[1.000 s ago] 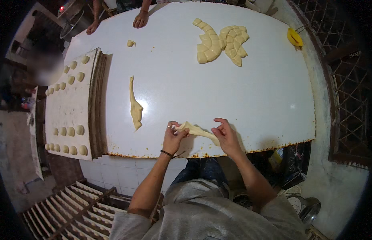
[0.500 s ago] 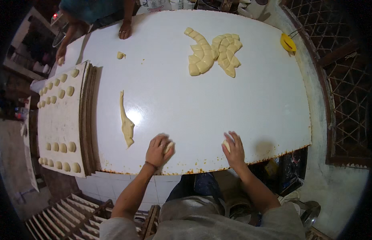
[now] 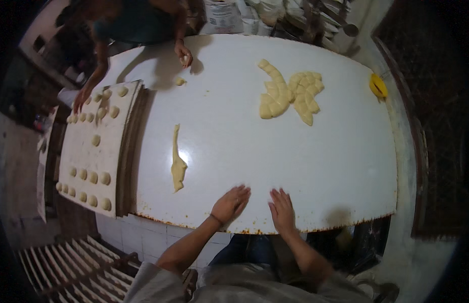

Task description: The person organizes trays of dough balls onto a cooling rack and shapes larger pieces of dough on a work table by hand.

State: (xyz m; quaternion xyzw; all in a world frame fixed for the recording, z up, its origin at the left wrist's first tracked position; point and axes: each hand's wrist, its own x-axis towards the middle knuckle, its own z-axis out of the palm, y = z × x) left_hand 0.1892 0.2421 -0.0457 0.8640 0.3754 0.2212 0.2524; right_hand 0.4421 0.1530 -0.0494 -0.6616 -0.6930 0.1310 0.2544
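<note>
Near the front edge of the white table [image 3: 315, 166], my left hand [image 3: 231, 206] lies palm-down with its fingers stretched toward the middle. My right hand [image 3: 282, 209] is opposite, its fingers extended too, with a gap of bare tabletop between the hands. No dough shows in either hand; what may be under the palms is hidden. Left of my left hand lies a long, thin-necked strip of pale dough [image 3: 178, 169]. Farther off, many cut dough pieces [image 3: 276, 98] stick together in two wing-like clusters.
At the left, a stack of boards [image 3: 83, 160] carries rows of dough balls [image 3: 105, 178]. A co-worker's one hand [image 3: 83, 98] reaches over its far end; the other hand [image 3: 184, 54] holds a dough piece above a small lump [image 3: 180, 81]. A yellow scraper-like tool [image 3: 378, 86] sits far right.
My hands have come closer together, and the dough balls seen in them before no longer show. One more ball sits mid-board. The co-worker's hand has moved over the board. The view has shifted.
</note>
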